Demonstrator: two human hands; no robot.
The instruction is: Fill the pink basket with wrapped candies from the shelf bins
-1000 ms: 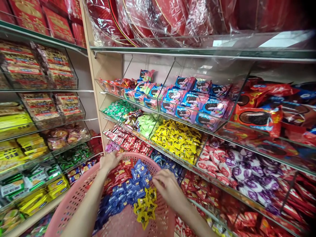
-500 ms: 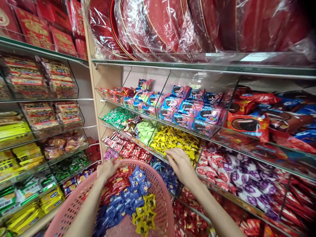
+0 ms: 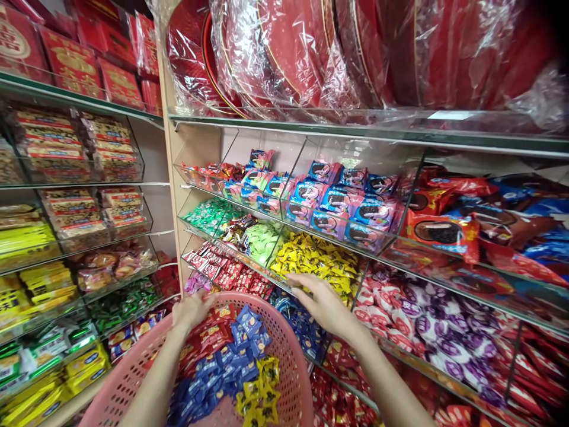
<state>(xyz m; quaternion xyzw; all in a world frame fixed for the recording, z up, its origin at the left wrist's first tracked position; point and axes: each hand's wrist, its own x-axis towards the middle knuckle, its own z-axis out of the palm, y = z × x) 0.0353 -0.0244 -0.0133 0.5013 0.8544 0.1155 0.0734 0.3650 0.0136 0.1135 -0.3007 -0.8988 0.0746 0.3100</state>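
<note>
My left hand [image 3: 191,309] is closed on the far rim of a pink perforated plastic basket [image 3: 296,350]. Inside the basket lie red-wrapped candies [image 3: 213,335], blue-wrapped candies [image 3: 222,370] and yellow-wrapped candies [image 3: 260,388], in separate patches. My right hand [image 3: 322,303] hovers by the front edge of a clear bin of yellow-wrapped candies [image 3: 315,258]. Its fingers point left, extended and slightly apart, and I see nothing held in them. Below that hand sits a bin of dark blue-wrapped candies [image 3: 302,332], partly covered by my hand and the basket.
Glass shelf edges [image 3: 355,127] run above the hands. Packs of blue and pink cookies [image 3: 338,198] fill the bins over the yellow candies. Red-and-purple-wrapped sweets [image 3: 444,326] lie at right. Left shelves hold packaged nut bars [image 3: 48,136]. Plastic-wrapped red round items [image 3: 284,53] stand on top.
My right hand has moved slightly left and down along the front of the yellow candy bin. The left hand keeps its grip on the basket. The view has shifted a little.
</note>
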